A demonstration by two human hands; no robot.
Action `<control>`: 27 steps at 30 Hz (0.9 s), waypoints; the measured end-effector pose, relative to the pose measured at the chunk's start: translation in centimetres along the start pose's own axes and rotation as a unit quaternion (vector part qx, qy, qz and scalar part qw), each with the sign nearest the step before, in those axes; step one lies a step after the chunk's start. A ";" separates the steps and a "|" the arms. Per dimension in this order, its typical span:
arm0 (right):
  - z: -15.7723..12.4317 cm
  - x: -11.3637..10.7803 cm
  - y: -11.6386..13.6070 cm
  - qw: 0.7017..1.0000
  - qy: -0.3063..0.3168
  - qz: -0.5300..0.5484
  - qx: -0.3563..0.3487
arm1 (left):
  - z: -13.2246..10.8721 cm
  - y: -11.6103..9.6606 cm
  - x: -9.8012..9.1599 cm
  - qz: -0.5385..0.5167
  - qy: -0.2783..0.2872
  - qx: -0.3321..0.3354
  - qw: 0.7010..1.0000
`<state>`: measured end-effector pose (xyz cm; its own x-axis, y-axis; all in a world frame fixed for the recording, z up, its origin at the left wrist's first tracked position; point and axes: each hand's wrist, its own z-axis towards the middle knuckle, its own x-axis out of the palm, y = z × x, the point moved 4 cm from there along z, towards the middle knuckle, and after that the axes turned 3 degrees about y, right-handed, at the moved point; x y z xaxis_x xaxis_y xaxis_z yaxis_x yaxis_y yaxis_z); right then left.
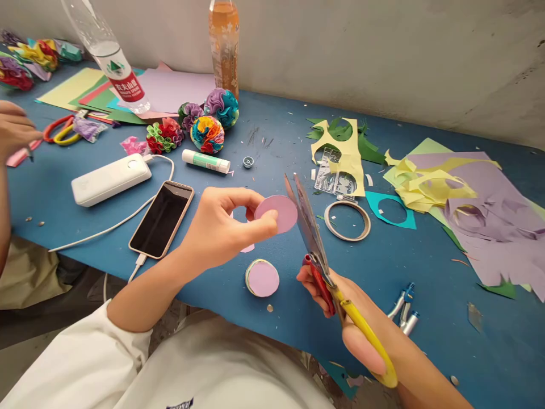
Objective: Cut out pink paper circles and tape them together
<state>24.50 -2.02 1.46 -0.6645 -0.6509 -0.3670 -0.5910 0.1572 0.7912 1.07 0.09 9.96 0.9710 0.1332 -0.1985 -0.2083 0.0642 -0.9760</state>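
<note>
Nearest, the right hand (355, 326) has its grip closed through the red and yellow handles of the scissors (317, 250). The blades point up and away, only slightly parted, just right of the paper circle (276, 213). The left hand (221, 227) holds that pale pink circle in the air above the worktop (426, 272), thumb and fingertips pinching its left edge, so most of the disc stands free toward the blades.

It looks like thin craft paper: almost weightless, floppy, and quick to crease or tear. A light pinch at the rim, on the side away from the blades, probably suits it best. A hard squeeze would likely leave a fold.

Just below, a small stack of circles (261, 277) lies flat on the worktop. Further off are a phone (162, 218) on a cable, a power bank (110, 179), a glue stick (205, 161) and a tape ring (347, 220). Beyond those sit ruffled paper balls (207, 133) and cut scraps (468, 193), with a bottle (224, 45) by the wall. Another person's hand (12, 130) shows at the far left.
</note>
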 end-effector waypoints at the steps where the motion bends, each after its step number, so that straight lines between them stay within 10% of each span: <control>1: 0.0 0.2 -0.1 1.000 0.002 0.003 -0.006 | 0.0 0.0 0.1 0.006 0.005 0.001 1.000; 17: -0.2 0.0 2.5 0.998 0.031 0.061 0.016 | -0.4 0.0 0.6 0.042 0.022 -0.005 0.999; 22: -0.2 0.6 3.0 0.975 -0.019 0.155 0.155 | -0.2 0.1 0.4 0.058 0.026 -0.018 0.998; 27: 0.9 -2.1 3.8 0.993 -0.106 -0.003 0.060 | 1.2 2.3 1.8 0.190 0.124 -0.052 0.972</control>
<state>23.27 0.62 4.78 -0.7344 -0.4827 -0.4772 -0.6374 0.2488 0.7292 2.16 1.67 7.49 0.8271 -0.1158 -0.5500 -0.5576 -0.0462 -0.8288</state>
